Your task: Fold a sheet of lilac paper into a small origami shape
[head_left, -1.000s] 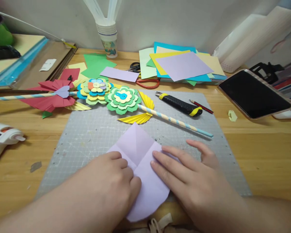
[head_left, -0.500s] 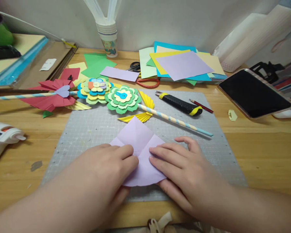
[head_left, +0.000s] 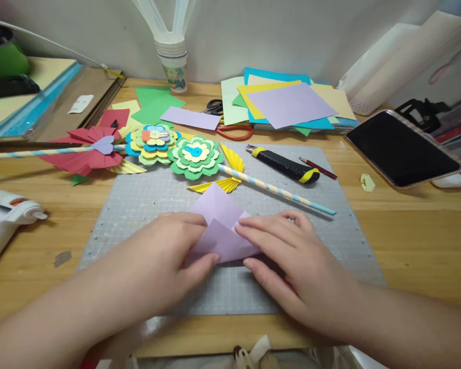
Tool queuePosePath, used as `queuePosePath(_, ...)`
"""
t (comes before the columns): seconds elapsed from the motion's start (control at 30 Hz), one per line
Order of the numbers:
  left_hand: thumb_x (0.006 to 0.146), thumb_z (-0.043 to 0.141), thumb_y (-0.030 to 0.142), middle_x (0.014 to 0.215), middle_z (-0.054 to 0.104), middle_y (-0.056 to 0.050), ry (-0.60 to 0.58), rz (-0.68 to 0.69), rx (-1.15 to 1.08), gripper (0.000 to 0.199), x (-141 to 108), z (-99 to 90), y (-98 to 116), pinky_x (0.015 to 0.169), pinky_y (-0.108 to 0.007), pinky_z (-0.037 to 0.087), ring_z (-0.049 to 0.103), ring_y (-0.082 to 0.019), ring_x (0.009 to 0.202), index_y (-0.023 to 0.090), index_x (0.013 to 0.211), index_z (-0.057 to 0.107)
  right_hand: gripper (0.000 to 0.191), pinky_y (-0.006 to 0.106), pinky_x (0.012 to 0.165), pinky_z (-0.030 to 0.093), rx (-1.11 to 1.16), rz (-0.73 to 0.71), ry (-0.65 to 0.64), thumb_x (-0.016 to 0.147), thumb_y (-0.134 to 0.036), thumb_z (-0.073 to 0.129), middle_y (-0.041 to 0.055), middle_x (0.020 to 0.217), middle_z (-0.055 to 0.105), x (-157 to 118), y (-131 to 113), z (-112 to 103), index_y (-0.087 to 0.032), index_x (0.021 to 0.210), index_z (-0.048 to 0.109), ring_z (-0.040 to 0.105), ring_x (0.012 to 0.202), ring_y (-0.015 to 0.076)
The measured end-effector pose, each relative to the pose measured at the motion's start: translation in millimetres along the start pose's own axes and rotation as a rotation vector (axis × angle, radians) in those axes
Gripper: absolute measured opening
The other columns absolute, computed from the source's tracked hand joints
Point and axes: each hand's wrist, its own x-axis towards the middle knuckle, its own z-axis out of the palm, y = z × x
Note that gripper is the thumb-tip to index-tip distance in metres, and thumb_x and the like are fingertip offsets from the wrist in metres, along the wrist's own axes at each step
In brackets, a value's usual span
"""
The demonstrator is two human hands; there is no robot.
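Note:
A square of purple paper [head_left: 225,244], creased and partly folded, lies on the grey cutting mat [head_left: 230,300]. Its near part is turned up, so a folded corner points away over the far part. My left hand [head_left: 176,243] holds the left side, fingers over the paper and thumb along the near edge. The fingertips of my right hand [head_left: 292,256] rest on the right side; its fingers are stretched and the thumb stands apart below the edge. Just beyond the paper lies a striped stick [head_left: 276,190] with a green layered paper flower [head_left: 195,158] and yellow pleated paper leaves [head_left: 234,163].
A utility knife [head_left: 284,164] and a pencil [head_left: 318,168] lie at the mat's far right. A glue gun [head_left: 11,218] is at left, a phone [head_left: 403,148] at right. Behind are coloured sheets [head_left: 292,105], scissors [head_left: 234,131], paper cups [head_left: 174,69] and a red paper flower [head_left: 82,154].
The near part of the purple paper has been folded up and away. My left thumb has come onto its near edge, and my right thumb now shows apart from the paper.

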Motion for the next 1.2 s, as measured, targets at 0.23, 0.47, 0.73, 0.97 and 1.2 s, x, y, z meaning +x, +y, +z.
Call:
queuePosePath(0.23,0.079,0.054,0.054,0.060,0.050,0.004,0.053,-0.187,-0.044,0.035,18,1.4,-7,0.050,-0.028,0.028,0.043,-0.014,0.055,0.022,0.067,0.052,0.022,0.041,0.079,0.037,-0.040,-0.245,0.053,0.088,-0.012,0.048,0.0074,0.125,0.067,-13,-15,-1,-0.017,0.102,0.064,0.063,0.088,0.0197)
queuePosePath(0.47,0.081,0.053,0.054,0.056,0.042,0.005,0.129,-0.185,-0.079,0.039,25,2.9,-11,0.049,-0.028,0.026,0.039,-0.012,0.053,0.021,0.061,0.045,0.019,0.036,0.048,0.035,-0.209,-0.342,-0.151,0.081,-0.011,0.048,0.0120,0.138,0.055,-18,-19,18,-0.015,0.086,0.066,0.054,0.049,0.0144)
queuePosePath(0.73,0.081,0.052,0.056,0.061,0.048,0.005,0.152,-0.182,-0.116,0.036,25,0.6,-10,0.051,-0.028,0.028,0.042,-0.013,0.056,0.022,0.068,0.050,0.023,0.036,0.051,0.041,-0.247,-0.232,-0.189,0.080,-0.012,0.047,0.0182,0.142,0.049,-14,-17,17,-0.012,0.093,0.066,0.065,0.063,0.0200)
queuePosePath(0.97,0.077,0.058,0.053,0.062,0.049,0.004,0.132,-0.184,-0.088,0.033,26,0.2,-13,0.052,-0.027,0.027,0.043,-0.014,0.058,0.021,0.070,0.051,0.024,0.035,0.052,0.040,-0.251,-0.214,-0.212,0.080,-0.011,0.044,0.0175,0.138,0.055,-11,-18,16,-0.013,0.093,0.064,0.058,0.055,0.0174)
queuePosePath(1.2,0.078,0.057,0.051,0.063,0.050,0.004,0.122,-0.196,-0.112,0.031,27,0.1,-11,0.052,-0.027,0.027,0.044,-0.013,0.058,0.021,0.071,0.051,0.025,0.036,0.052,0.040,-0.213,-0.221,-0.202,0.081,-0.010,0.041,0.0175,0.137,0.056,-11,-19,15,-0.014,0.088,0.064,0.056,0.055,0.0179)
